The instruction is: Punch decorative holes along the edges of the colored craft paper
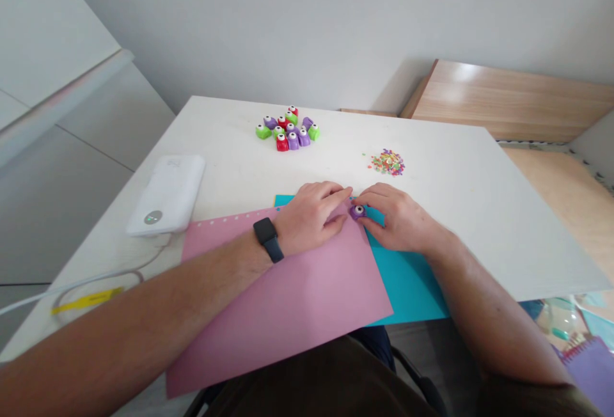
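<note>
A purple craft paper punch (357, 213) sits at the upper right corner of a pink sheet of paper (288, 302). My right hand (396, 215) grips the punch between thumb and fingers. My left hand (314, 215) lies on the pink sheet just left of the punch, fingers stretched out and holding nothing. Small punched holes run along the pink sheet's top edge. Beneath it lies a blue sheet (407, 283), showing at the right and along the top. Whether the punch is pressed down cannot be made out.
Several red, green and purple punches (288, 130) stand grouped at the back of the white table (230, 148). A pile of colourful paper cutouts (388, 162) lies right of them. On the left is a white power bank (167, 193) with a cable (110, 275) attached.
</note>
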### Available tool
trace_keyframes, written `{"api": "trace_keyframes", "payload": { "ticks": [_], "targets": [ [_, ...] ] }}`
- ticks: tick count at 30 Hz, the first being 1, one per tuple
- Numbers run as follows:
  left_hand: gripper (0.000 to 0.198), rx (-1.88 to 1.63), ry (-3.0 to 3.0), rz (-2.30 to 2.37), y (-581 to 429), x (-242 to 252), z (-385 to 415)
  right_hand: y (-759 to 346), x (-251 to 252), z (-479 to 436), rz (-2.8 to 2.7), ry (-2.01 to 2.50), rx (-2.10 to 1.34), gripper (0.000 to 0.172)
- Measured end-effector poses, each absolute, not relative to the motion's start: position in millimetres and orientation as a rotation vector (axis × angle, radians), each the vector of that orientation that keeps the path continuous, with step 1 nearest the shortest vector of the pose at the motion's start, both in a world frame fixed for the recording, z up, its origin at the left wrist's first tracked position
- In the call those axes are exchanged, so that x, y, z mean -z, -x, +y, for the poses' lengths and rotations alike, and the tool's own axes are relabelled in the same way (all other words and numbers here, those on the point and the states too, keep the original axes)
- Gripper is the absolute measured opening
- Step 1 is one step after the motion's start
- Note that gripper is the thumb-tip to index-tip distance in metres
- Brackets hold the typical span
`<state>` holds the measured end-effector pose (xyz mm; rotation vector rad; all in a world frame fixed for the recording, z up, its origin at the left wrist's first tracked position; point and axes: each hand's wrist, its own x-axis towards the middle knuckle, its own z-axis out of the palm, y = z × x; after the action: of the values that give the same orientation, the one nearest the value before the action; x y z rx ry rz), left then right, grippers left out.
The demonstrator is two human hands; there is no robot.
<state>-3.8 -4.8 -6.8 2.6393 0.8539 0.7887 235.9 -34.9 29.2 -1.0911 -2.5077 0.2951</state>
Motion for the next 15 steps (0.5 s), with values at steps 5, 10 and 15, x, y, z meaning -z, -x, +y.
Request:
{"api": "trace_keyframes", "payload": {
  "ticks": [5,10,15],
  "targets": [
    [0.047,-0.781,-2.64,0.863,3.9,9.8,-3.8,-240.0,-30.8,-33.1,-2.458,1.172,-0.289,0.025],
    [0.047,-0.793,-2.623,0.863,3.3,9.3,-3.6,-241.6,-33.0,-32.8,-2.428,1.23,-0.327,0.025],
    [0.047,-0.808,-2.605,0.86,3.7,9.6,-2.7,-240.2,-34.1,-34.0,-2.439,1.223,-0.371,0.026]
  ]
}}
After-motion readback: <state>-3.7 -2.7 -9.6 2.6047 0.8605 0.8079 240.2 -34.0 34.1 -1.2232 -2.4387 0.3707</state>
